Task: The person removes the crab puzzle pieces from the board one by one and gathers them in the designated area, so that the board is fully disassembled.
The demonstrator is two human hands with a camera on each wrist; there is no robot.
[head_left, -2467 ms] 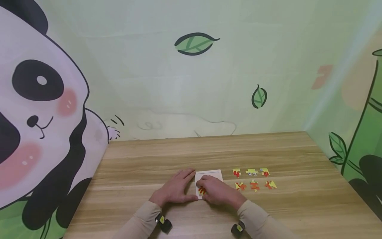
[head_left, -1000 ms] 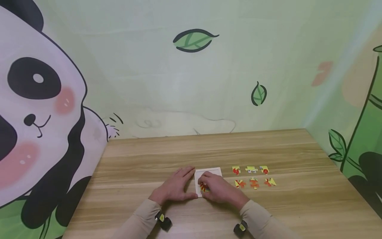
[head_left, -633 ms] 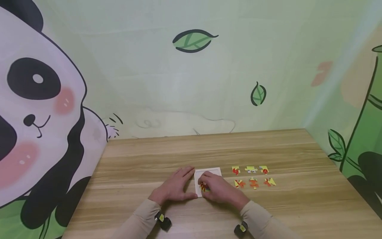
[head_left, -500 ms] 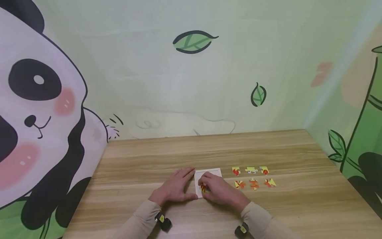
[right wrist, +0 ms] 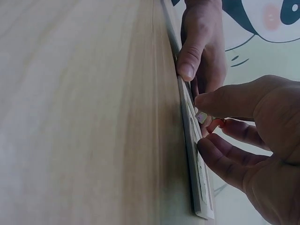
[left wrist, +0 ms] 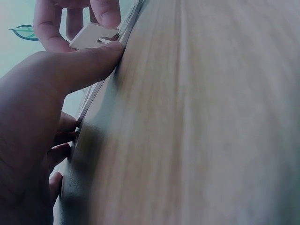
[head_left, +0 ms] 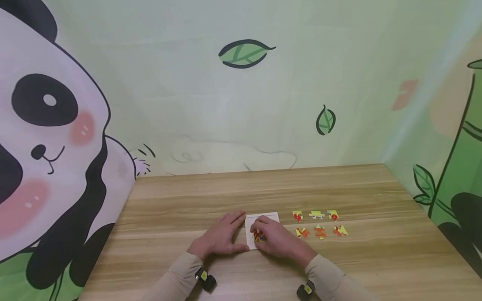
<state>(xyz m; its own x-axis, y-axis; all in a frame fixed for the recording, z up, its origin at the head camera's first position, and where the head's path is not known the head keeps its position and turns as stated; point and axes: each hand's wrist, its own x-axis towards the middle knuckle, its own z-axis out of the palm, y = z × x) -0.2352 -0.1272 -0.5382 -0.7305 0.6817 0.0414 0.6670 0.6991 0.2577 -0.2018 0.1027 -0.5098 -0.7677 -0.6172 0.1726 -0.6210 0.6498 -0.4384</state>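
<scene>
A small white-rimmed puzzle tray [head_left: 261,215] lies on the table in front of me. My left hand [head_left: 220,235] rests along its left side, fingers extended, thumb touching the near left corner. Over the tray, my right hand [head_left: 279,237] pinches a red, yellow and dark puzzle piece [head_left: 259,237] between thumb and fingers. In the left wrist view the pale back of the puzzle piece [left wrist: 93,35] shows, tilted above the tray. The right wrist view shows the puzzle piece [right wrist: 202,117] partly covered by the fingers. Much of the tray's inside is hidden by the right hand.
Right of the tray lie several loose puzzle pieces in two rows, among them a yellow-red piece [head_left: 297,215] and an orange piece [head_left: 320,232]. The wooden table [head_left: 188,196] meets a backdrop [head_left: 169,104] with a panda and leaves.
The puzzle piece in my right hand has turned and now shows more of its printed face. The right hand has shifted slightly right. My left hand and the loose pieces have stayed put.
</scene>
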